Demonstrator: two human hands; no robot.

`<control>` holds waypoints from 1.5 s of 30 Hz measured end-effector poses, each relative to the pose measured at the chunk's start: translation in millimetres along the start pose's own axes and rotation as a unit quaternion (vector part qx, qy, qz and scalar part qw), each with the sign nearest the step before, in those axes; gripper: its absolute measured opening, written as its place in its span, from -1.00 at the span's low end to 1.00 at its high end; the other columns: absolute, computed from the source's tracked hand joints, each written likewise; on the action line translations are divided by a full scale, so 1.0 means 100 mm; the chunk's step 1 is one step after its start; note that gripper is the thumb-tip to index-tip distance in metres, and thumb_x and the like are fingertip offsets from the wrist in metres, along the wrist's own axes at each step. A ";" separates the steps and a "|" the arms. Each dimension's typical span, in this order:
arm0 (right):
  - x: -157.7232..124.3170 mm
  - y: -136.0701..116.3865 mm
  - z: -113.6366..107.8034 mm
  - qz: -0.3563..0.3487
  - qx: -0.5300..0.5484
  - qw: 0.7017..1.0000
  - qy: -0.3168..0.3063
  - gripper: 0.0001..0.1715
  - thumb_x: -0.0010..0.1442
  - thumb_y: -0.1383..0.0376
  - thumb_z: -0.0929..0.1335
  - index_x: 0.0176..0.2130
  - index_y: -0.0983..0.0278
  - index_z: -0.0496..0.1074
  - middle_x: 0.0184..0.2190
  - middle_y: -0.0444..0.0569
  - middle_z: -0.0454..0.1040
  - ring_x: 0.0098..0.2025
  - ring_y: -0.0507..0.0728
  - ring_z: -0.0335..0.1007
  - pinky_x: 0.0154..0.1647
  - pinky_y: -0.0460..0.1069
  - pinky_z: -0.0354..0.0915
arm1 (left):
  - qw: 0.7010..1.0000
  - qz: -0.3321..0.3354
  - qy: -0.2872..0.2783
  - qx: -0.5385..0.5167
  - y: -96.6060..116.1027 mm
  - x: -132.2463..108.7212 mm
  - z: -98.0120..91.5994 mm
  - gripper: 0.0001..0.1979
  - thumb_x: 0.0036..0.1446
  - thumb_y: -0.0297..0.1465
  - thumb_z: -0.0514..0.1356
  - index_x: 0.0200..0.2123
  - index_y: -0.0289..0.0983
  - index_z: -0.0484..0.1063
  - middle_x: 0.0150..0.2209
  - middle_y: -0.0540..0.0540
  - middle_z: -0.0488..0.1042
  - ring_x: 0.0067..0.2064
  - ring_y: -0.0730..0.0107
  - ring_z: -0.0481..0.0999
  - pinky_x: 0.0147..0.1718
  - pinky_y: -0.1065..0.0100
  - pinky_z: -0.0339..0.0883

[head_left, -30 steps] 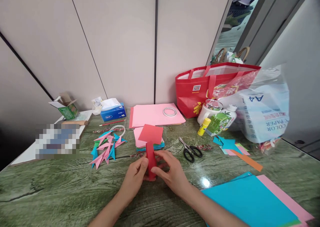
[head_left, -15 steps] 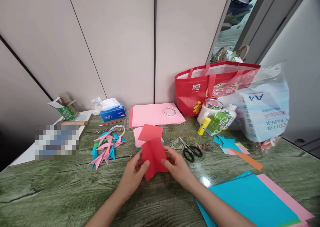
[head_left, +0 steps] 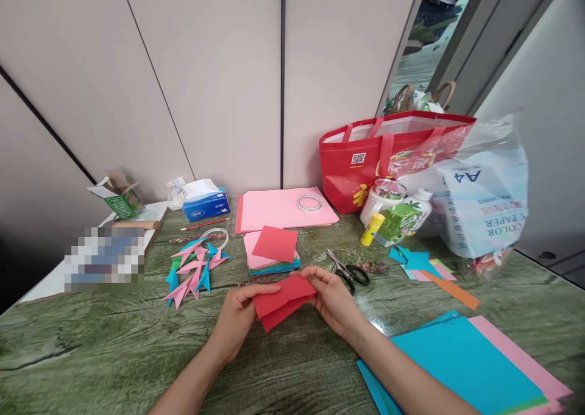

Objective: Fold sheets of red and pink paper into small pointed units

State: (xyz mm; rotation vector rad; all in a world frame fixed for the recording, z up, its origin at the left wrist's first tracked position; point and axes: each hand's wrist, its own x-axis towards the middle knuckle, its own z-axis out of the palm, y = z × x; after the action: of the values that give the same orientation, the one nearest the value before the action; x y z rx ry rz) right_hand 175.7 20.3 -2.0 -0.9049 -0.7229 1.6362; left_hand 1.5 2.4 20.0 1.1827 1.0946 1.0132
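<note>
Your left hand (head_left: 237,317) and right hand (head_left: 333,296) pinch the folded red paper (head_left: 283,299) (lower centre). Scissors (head_left: 347,272) lie just right.

left hand (head_left: 235,320): bare, slim, with long fingers
right hand (head_left: 336,302): bare, slim, with long fingers
left forearm (head_left: 187,381): bare, slender, uncovered down to the picture's lower edge
right forearm (head_left: 402,378): bare, slender, uncovered down to the picture's lower edge
</note>
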 end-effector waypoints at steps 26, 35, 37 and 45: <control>-0.13 0.13 0.13 -0.124 -0.147 0.980 -0.049 -0.53 -0.18 0.32 0.46 -0.20 0.26 0.34 -0.36 -0.06 0.50 -0.32 0.10 0.42 -0.28 -0.02 0.33 | 0.997 -0.016 -0.062 -0.029 -0.08 -0.01 0.09 -0.66 -0.02 -0.32 0.19 -0.13 -0.29 0.40 -0.39 -0.06 0.56 -0.39 0.34 0.49 -0.38 0.39 0.32; -0.11 0.09 0.11 -0.137 -0.157 0.978 -0.033 -0.71 -0.11 0.27 0.43 -0.30 0.28 0.43 -0.42 -0.07 0.52 -0.39 0.07 0.42 -0.38 -0.07 0.33 | 0.999 -0.006 -0.042 -0.034 -0.11 -0.01 0.08 -0.72 -0.04 -0.38 0.21 -0.19 -0.28 0.43 -0.31 -0.08 0.56 -0.31 0.32 0.51 -0.31 0.39 0.34; -0.12 0.09 0.11 -0.142 -0.161 0.977 -0.019 -0.73 -0.11 0.25 0.42 -0.32 0.29 0.44 -0.44 -0.07 0.52 -0.42 0.07 0.42 -0.41 -0.07 0.33 | 0.998 -0.010 -0.041 -0.037 -0.10 -0.02 0.09 -0.71 -0.05 -0.38 0.22 -0.19 -0.30 0.43 -0.30 -0.09 0.56 -0.29 0.30 0.51 -0.30 0.39 0.34; -0.11 0.07 0.10 -0.174 -0.185 0.967 0.029 -0.76 -0.14 0.28 0.44 -0.36 0.29 0.47 -0.56 -0.13 0.47 -0.53 0.02 0.34 -0.50 -0.11 0.28 | 0.997 0.022 -0.061 -0.052 -0.08 -0.06 0.14 -0.43 -0.04 -0.38 0.22 0.07 -0.24 0.15 -0.23 -0.15 0.53 -0.25 0.25 0.50 -0.31 0.36 0.36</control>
State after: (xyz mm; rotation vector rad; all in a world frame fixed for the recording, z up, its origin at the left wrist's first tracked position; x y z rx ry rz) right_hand 165.3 8.2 -0.3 -1.0154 -1.1027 1.1796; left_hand 14.7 -7.0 13.1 1.1728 0.9138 1.0058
